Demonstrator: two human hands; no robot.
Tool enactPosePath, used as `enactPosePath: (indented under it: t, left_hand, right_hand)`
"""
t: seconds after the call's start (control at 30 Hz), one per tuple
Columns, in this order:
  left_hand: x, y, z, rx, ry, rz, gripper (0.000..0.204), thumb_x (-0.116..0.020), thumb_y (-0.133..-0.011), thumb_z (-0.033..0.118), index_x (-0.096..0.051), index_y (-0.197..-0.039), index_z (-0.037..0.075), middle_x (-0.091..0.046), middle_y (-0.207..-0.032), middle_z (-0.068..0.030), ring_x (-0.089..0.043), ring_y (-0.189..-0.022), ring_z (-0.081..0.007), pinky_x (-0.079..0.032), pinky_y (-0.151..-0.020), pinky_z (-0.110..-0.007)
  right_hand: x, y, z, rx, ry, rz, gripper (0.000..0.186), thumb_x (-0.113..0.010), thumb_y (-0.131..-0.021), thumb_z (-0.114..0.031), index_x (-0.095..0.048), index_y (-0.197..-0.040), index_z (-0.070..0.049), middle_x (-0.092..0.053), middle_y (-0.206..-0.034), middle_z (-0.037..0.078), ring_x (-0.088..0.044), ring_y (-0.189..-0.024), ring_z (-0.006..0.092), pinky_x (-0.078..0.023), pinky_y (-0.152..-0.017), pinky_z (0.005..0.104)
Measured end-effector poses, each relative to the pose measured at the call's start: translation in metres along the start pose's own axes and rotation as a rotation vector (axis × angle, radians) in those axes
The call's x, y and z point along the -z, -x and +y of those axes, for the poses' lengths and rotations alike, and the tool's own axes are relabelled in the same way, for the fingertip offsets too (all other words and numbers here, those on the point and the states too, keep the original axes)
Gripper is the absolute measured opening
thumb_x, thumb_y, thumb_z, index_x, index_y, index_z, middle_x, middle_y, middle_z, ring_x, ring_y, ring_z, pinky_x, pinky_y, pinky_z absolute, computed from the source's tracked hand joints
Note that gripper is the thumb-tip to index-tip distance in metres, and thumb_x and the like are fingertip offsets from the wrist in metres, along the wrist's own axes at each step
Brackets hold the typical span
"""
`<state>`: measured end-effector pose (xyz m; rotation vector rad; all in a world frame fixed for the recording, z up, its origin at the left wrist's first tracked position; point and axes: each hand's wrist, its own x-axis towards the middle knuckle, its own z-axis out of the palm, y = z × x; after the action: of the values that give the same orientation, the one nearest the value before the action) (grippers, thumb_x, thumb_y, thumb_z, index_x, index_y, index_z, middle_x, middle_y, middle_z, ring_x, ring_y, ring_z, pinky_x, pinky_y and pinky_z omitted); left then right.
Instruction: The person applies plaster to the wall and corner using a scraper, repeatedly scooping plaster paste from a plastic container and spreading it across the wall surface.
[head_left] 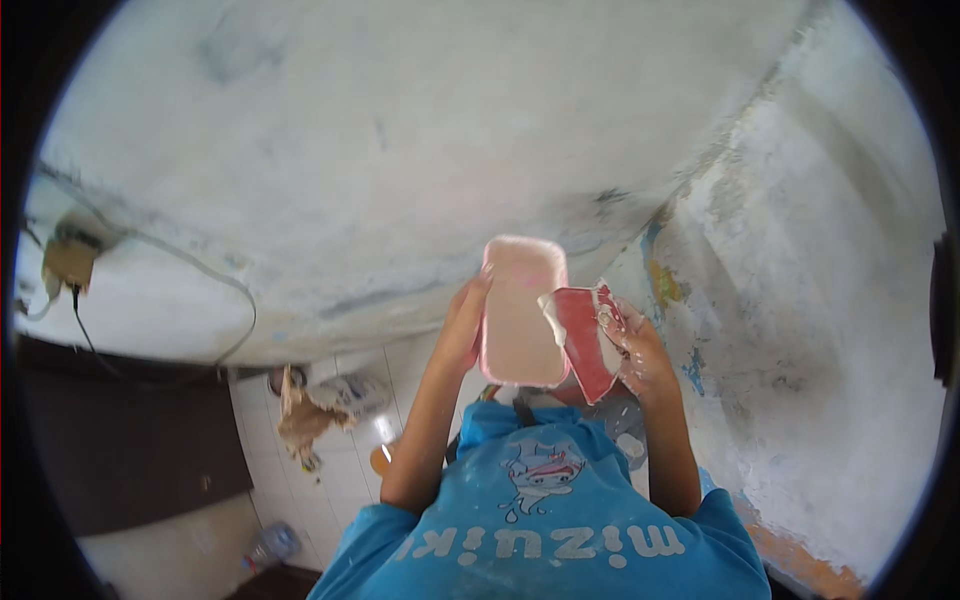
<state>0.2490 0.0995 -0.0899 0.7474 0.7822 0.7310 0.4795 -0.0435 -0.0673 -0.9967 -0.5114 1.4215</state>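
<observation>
My left hand (pixel 468 318) grips the left side of a pink, rounded rectangular tray (pixel 524 381) in front of my body. The inside of the tray looks smooth and pale beige, with a faint pink patch near its far end. In my right hand (pixel 640 345) is a flat red scraper-like piece (pixel 585 335), held beside the tray's right rim. White paste coats its left corner and upper edge. More white smears show on my right fingers. Whether the red piece touches the tray is hard to tell.
A stained pale wall (pixel 380 170) stands ahead, meeting a peeling wall (pixel 800 350) at the right. At the left are a power socket (pixel 70 258) with cords and a dark panel (pixel 130 440). Crumpled brown material (pixel 302 420) and a plastic bottle (pixel 272 546) lie on the tiled floor (pixel 300 490).
</observation>
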Motion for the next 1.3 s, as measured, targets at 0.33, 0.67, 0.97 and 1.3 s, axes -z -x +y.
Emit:
enactPosePath:
  t: [0.33,0.67,0.97,1.3]
  left_hand:
    - [-0.031,-0.005,-0.007,-0.042,0.128,-0.068,0.058,-0.044,-0.104,0.048,-0.05,-0.138,0.001,-0.062,-0.126,-0.0134,-0.064,-0.111,-0.0226,-0.056,-0.091,-0.038]
    - [-0.036,0.007,0.008,-0.094,0.023,-0.016,0.058,-0.045,-0.104,0.047,-0.046,-0.141,0.002,-0.059,-0.132,-0.0134,-0.062,-0.115,-0.0243,-0.054,-0.095,-0.04]
    - [-0.04,0.02,0.016,-0.097,-0.015,0.067,0.063,-0.048,-0.102,0.05,-0.045,-0.142,0.002,-0.057,-0.135,-0.0153,-0.06,-0.12,-0.0281,-0.052,-0.099,-0.043]
    - [-0.04,0.018,0.011,-0.102,-0.039,0.046,0.062,-0.048,-0.102,0.049,-0.046,-0.142,0.002,-0.058,-0.135,-0.0156,-0.06,-0.119,-0.0278,-0.052,-0.099,-0.043]
  right_hand:
    - [0.074,-0.059,-0.053,0.536,-0.195,0.446,0.044,-0.059,-0.099,-0.008,-0.045,-0.14,0.002,-0.058,-0.127,0.006,-0.058,-0.116,0.0152,-0.045,-0.102,0.0306]
    - [0.112,-0.179,-0.082,0.795,0.516,0.97,0.048,-0.05,-0.101,-0.017,-0.039,-0.145,0.001,-0.058,-0.129,0.029,-0.058,-0.12,0.0435,-0.045,-0.1,0.0439]
    - [0.057,-0.179,-0.063,0.816,0.883,0.939,0.042,-0.051,-0.094,-0.003,-0.052,-0.136,0.002,-0.069,-0.096,0.025,-0.067,-0.092,0.043,-0.05,-0.085,0.0503]
    - [0.063,-0.203,-0.105,0.764,0.79,1.066,0.04,-0.053,-0.089,-0.002,-0.055,-0.129,0.004,-0.068,-0.096,0.025,-0.064,-0.092,0.0468,-0.047,-0.082,0.0551]
